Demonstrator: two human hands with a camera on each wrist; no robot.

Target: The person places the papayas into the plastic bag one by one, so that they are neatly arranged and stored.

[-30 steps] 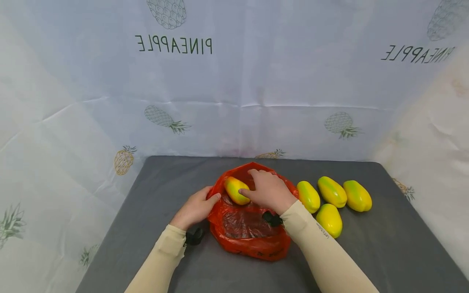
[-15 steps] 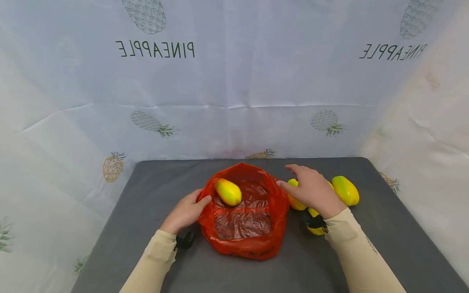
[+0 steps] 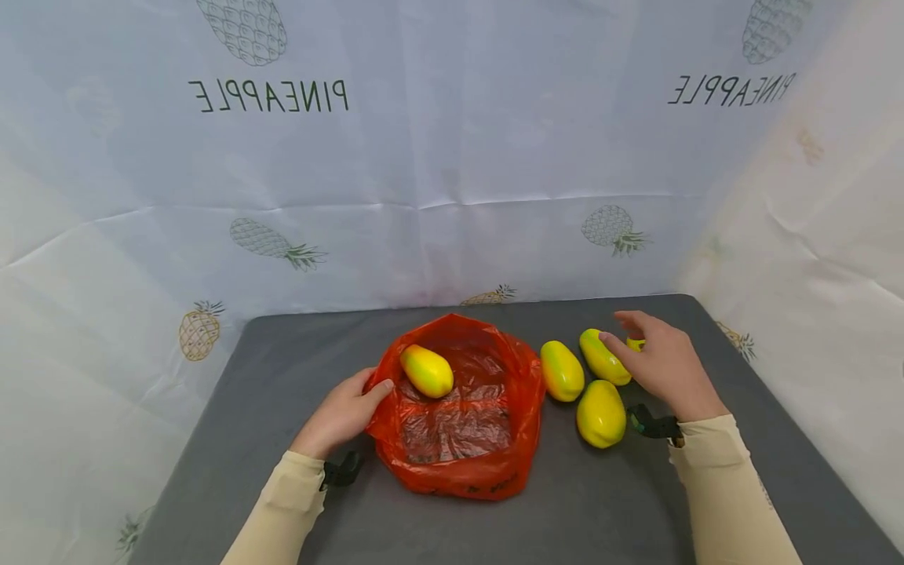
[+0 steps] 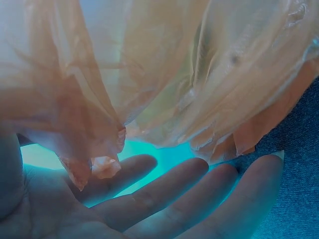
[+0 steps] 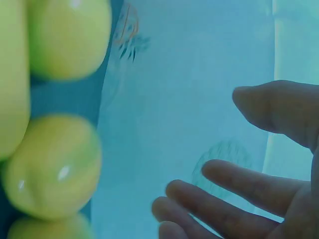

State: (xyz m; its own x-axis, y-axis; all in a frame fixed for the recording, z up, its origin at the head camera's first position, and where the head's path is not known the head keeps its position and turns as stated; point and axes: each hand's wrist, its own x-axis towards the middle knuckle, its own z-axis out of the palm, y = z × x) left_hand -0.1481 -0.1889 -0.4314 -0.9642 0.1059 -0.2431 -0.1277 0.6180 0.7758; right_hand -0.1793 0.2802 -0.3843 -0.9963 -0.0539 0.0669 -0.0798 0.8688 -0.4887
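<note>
A red plastic bag (image 3: pixel 459 463) lies with its mouth spread wide on the grey table, and one yellow mango-like fruit (image 3: pixel 427 371) rests inside, at its left. My left hand (image 3: pixel 346 416) holds the bag's left rim, thumb over the edge and fingers on the outer side; in the left wrist view the fingers (image 4: pixel 169 199) extend under the thin plastic (image 4: pixel 149 64). My right hand (image 3: pixel 664 365), fingers spread and holding nothing, is over the far-right fruit (image 3: pixel 636 344), mostly hiding it. Beside it are more fruits: one upper (image 3: pixel 604 357), one lower (image 3: pixel 601 413), one nearest the bag (image 3: pixel 562 371).
The grey table (image 3: pixel 297 345) ends at a white cloth backdrop (image 3: pixel 438 157) printed with pineapples, which also rises along both sides. A black strap (image 3: pixel 653 424) sits on the right wrist, another black strap (image 3: pixel 343 469) on the left.
My right hand has left the fruit inside the bag and moved right, over the loose fruits. My left hand stays on the bag's rim. The head view has shifted slightly right.
</note>
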